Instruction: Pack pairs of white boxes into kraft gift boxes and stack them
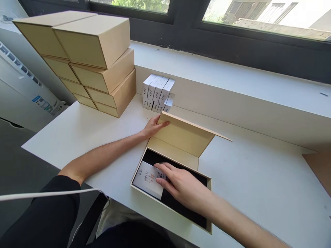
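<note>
A gift box with a pale gold lid [186, 132] lies on the table with its lid raised. My left hand [155, 126] grips the lid's left corner, thumb on the inner face and fingers behind. Inside the box, a black insert [186, 203] lines the bottom. A flat white carton [148, 181] with printed characters rests at the insert's left end. Over the carton's right part is my right hand [178, 182], its thumb and fingers apart and touching the top. The palm hides some of the insert and the carton's right edge.
Stacked gold boxes [100, 65] stand at the back left of the white table [98, 134]. Small white cartons [158, 91] are piled by the sill wall. A brown cardboard piece [319, 168] sits at the right edge. A white cable [51, 195] crosses before my left arm.
</note>
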